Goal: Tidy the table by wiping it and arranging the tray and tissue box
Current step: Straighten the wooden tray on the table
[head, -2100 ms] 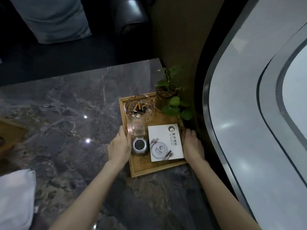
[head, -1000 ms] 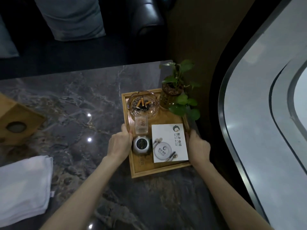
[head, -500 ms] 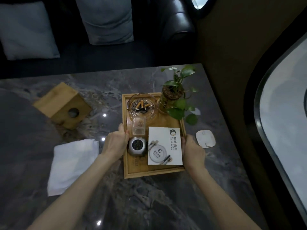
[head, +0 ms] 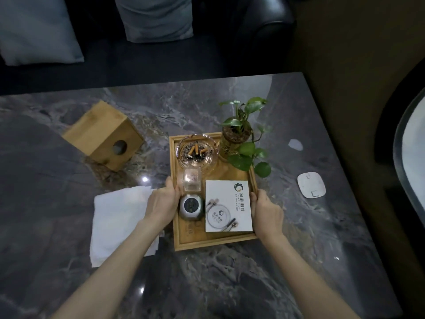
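A wooden tray (head: 213,241) sits mid-table on the dark marble table (head: 230,284). It carries a glass ashtray with butts (head: 196,151), a potted plant (head: 236,137), a small glass holder (head: 191,180), a round metal gadget (head: 192,206) and a white card (head: 227,206). My left hand (head: 161,203) grips the tray's left rim and my right hand (head: 266,211) grips its right rim. A wooden tissue box (head: 103,134) lies tilted at the back left. A folded white cloth (head: 115,222) lies left of the tray, partly under my left forearm.
A white rounded pad (head: 311,184) lies on the table to the right of the tray. A dark sofa with grey cushions (head: 154,17) runs behind the table. A brown wall and a curved pale surface (head: 411,162) stand at the right.
Both hands have kept hold of the tray and carried it left, away from the table's right edge. The view has swung so the tissue box, cloth and white pad show.
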